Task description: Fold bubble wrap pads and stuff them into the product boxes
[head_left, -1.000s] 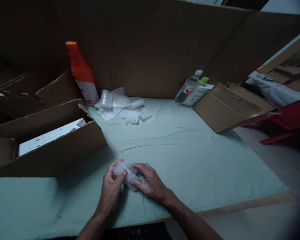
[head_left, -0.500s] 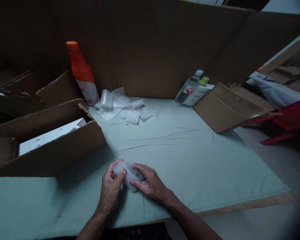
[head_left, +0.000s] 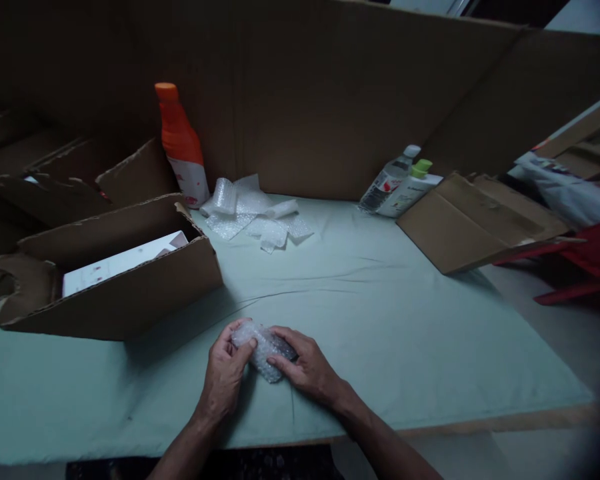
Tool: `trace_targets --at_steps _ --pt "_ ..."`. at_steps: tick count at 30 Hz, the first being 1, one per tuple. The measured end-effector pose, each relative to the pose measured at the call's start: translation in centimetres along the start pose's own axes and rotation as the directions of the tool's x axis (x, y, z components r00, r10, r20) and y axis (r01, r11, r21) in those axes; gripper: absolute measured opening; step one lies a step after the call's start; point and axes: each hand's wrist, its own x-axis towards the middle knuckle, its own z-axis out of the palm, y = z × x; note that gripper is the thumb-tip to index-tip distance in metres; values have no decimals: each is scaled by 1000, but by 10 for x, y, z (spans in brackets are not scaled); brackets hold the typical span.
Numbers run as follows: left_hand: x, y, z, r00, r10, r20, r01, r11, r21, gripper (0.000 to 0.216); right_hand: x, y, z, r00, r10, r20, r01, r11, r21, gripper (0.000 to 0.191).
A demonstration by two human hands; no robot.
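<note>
A small bundle of bubble wrap is held between my two hands, just above or on the pale green cloth near the table's front edge. Something dark shows through the wrap on its right side, but its kind cannot be made out. My left hand grips the left side, thumb pressed on top. On the right side, my right hand has its fingers over the far edge and its thumb at the near one. Further back lies a loose pile of bubble wrap pieces.
At left stands an open cardboard box with a white box inside. An orange bottle leans behind it. Back right are a clear bottle, a white bottle with green cap and a tilted cardboard box. Cardboard walls the back.
The view has shifted slightly, so the surroundings appear further right. Both hands keep their hold on the bubble wrap bundle, with little visible change in grip.
</note>
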Motion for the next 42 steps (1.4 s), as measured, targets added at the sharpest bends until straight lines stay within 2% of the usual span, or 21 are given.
trace_targets --at_steps 5,18,20,24,26,35,42 --pt "1 1 -3 1000 31 7 -31 1000 5 47 1 -4 1 999 48 3 -48 999 -19 34" --pt "4 -2 -14 1000 16 22 -15 997 -73 46 3 -8 5 998 63 28 -62 998 -19 22" --pt "4 0 -16 1000 20 8 -19 997 -79 46 3 -9 5 997 64 39 -64 998 -1 26" --pt "5 2 -19 998 47 -50 -52 995 -90 45 2 -11 7 997 9 81 -9 1000 -6 52" --pt "5 3 -21 997 56 -61 -62 993 -100 46 2 -11 8 993 -1 114 3 1000 -19 58" --pt "1 12 -33 995 77 -69 -84 990 -115 52 11 -19 17 996 45 83 -46 999 14 48" --pt "-7 19 -36 989 146 -23 -144 988 52 47 20 -30 26 999 9 32 -10 1000 20 45"
